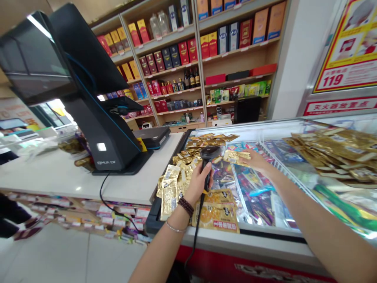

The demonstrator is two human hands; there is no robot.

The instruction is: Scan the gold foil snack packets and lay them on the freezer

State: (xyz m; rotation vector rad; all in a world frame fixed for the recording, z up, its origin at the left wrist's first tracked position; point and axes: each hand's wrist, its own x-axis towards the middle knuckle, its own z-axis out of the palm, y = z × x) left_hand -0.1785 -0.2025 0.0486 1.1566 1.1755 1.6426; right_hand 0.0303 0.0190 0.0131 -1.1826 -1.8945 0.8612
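Note:
My left hand [201, 181] is wrapped round the handle of a black barcode scanner [211, 151], its head tilted toward the right and its cable hanging down past my wrist. In my right hand [255, 160] is a gold foil packet [234, 156], gripped at its right end just beside the scanner head. Beneath both hands lies a spread of gold foil packets [170, 192] on the left end of a glass-topped freezer [229, 220]. Two larger gold packets [218, 214] rest flat at the front edge, under the scanner cable.
A tall pile of gold packets [347, 151] lies on the glass at the right. To the left, a black checkout terminal [108, 133] stands on a white counter [59, 177]. Shelves of boxed bottles [176, 55] line the back wall. A person's legs [14, 216] show at the far left.

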